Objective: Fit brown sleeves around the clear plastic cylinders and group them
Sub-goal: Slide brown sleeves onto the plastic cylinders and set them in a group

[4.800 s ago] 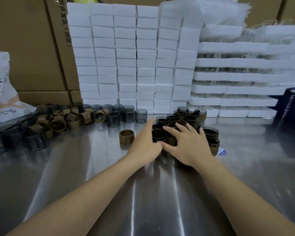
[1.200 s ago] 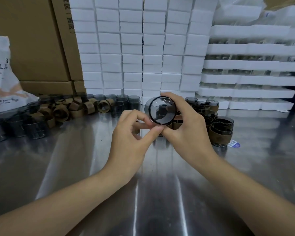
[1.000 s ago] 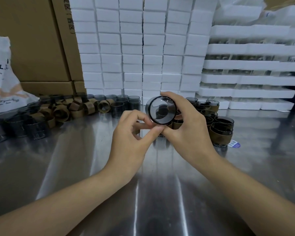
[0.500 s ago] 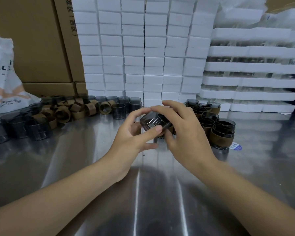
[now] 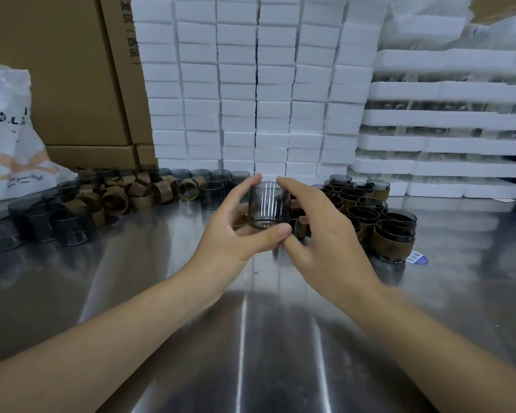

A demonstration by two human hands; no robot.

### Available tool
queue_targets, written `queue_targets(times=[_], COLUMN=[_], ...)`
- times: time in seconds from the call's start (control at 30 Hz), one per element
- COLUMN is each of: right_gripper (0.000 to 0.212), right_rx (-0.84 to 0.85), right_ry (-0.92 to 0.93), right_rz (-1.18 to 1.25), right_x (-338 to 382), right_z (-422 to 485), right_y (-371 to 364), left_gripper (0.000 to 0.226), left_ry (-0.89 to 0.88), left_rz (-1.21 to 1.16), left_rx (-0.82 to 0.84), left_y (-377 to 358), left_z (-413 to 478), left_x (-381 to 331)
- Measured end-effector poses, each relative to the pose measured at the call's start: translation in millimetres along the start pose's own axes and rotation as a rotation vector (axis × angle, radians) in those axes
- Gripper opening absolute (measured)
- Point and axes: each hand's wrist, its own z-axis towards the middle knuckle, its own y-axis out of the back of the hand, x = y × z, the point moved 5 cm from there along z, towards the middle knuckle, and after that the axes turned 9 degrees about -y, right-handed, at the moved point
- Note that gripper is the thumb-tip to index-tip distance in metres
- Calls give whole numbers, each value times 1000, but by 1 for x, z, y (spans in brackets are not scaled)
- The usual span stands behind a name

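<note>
One clear cylinder (image 5: 268, 205), upright | left hand (image 5: 230, 234) pinches its left side | right hand (image 5: 325, 234) pinches its right side

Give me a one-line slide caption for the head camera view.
Left hand and right hand hold a bare clear plastic cylinder above the steel table, beside grouped brown-sleeved cylinders.

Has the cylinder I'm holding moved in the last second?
Yes. The clear cylinder tipped upright, mouth now away from camera, still left of the sleeved group.
</note>
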Motion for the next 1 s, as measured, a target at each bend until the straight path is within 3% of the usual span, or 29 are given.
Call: queue_targets(times=[0.13,0.23,0.33,0.47,0.57,0.77,0.87,1.0], right_gripper=[83,95,102,99,98,39,36,60], right_rx=[37,96,164,171,225,442,567,445], right_ry=[-6,-28,-48,-101,-242,-621,-643,-612], right_rz=[14,-107,-45,376,703,1391,1458,1405], right_x=[7,10,9,9,7,9,16,17], right_z=[0,-1,-4,-2,1,-2,-4,-2], right_y=[0,-7,-13,-15,-20,-29,-29,-27], left_gripper=[67,60,59,56,59,55,54,60], left_ry=[-124,-163,-168,-154,-159,-202,-191,-175], left_rz=[158,164,128,118,153,243,216,269], left_rx=[-58,-100,-86,-67,-72,-62,-63,-17], left_y=[7,10,10,11,9,1,0,3], left_z=[8,10,11,12,10,7,7,7], left_x=[-12,-15,-16,-16,-18,-29,-31,-30])
